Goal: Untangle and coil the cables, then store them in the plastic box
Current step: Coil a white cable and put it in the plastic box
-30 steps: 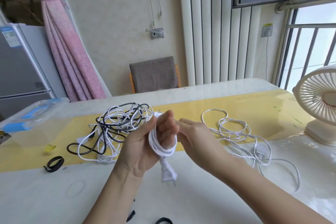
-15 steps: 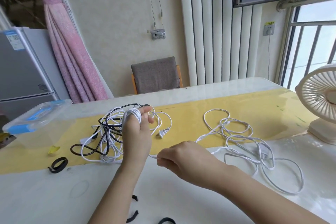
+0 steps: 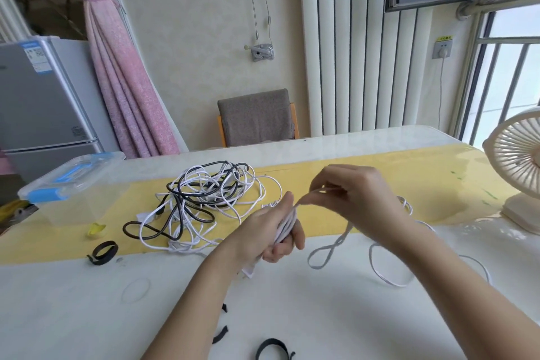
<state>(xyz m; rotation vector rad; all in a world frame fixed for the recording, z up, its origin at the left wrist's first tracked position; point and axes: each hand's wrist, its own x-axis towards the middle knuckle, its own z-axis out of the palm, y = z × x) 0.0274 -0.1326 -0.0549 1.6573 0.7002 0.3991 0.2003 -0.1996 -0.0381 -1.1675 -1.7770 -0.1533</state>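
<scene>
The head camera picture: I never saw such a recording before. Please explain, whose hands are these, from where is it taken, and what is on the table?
A person wears one camera on the head, looking down at their own two bare hands. The left hand holds a white cable wound into a coil; the right hand pinches the loose part of it, lifted above the table. On the table lie a tangled pile of black and white cables, a clear plastic box with blue latches, black straps and a small fan.
</scene>
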